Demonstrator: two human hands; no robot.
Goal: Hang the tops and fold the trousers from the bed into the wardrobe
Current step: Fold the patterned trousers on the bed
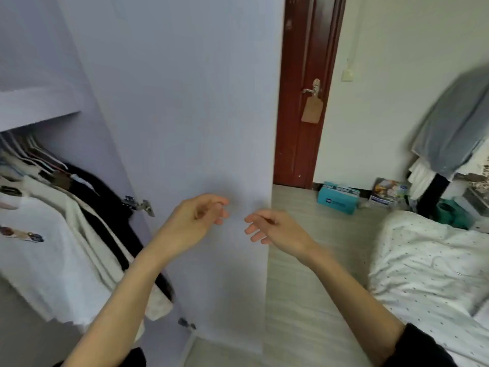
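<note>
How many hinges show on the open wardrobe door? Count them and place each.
2. One hinge sits mid-door beside the hanging clothes; another near the bottom. Higher ones may be hidden.

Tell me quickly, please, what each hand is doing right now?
Left hand: open, fingers loosely curled, holding nothing.
Right hand: open, fingers relaxed, holding nothing.

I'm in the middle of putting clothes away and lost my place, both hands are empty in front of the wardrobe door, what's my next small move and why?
Probably turn right and reach toward the bed for the next garment. Your left hand and right hand hold nothing, several tops hang in the open wardrobe, and the bed lies to your right. No garment shows on its visible part, so look further along it.
</note>
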